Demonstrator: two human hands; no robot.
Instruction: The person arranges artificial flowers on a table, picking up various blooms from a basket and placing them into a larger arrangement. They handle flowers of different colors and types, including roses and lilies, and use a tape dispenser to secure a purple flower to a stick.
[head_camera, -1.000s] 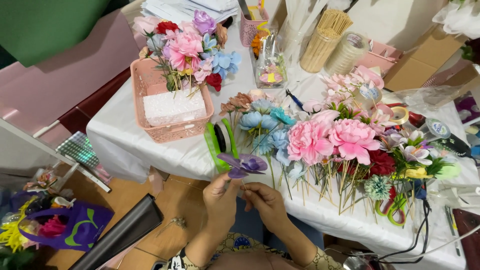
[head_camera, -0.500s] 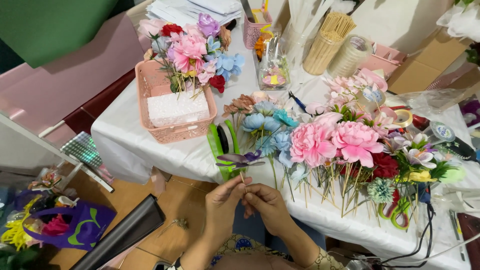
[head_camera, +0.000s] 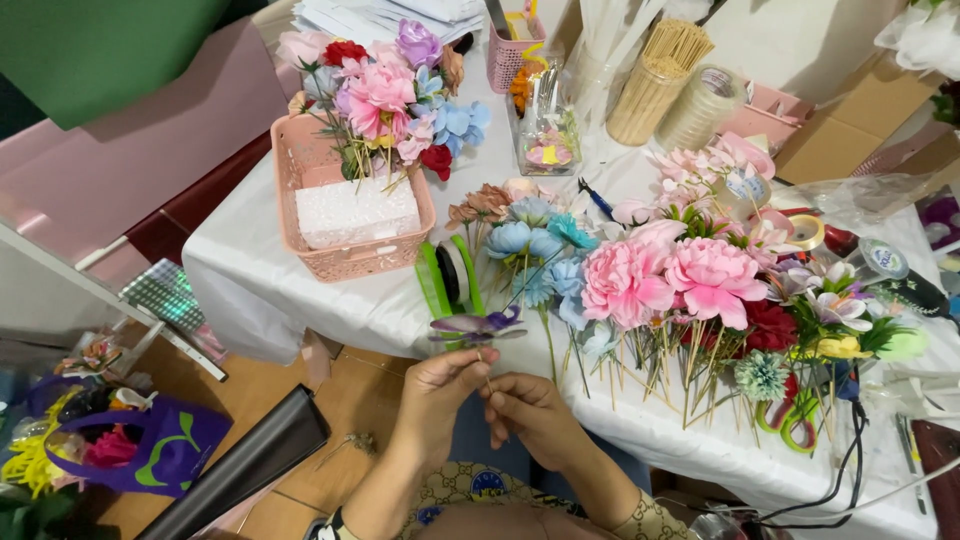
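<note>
At the table's near edge, both hands meet over one small purple flower (head_camera: 478, 327). The left hand (head_camera: 437, 390) is pinched shut around the thin stick just under the bloom, and the right hand (head_camera: 528, 410) is closed too, fingertips nipping the stick lower down, right beside the left. Since a second ago the flower has risen slightly and sits more level, petals spread flat, while the hands have drawn closer together on the stem — so the work looks to be fine handling of the stick itself rather than any reaching for new material. Just behind the bloom stands a green tape dispenser (head_camera: 455, 277) on the white tablecloth (head_camera: 280, 290). To its left sits a pink basket (head_camera: 345, 262) with a foam block and a bunch of finished flowers stuck in it. On the right lies a spread of pink peonies (head_camera: 665, 280) and blue blossoms (head_camera: 535, 245) on sticks, untouched.
</note>
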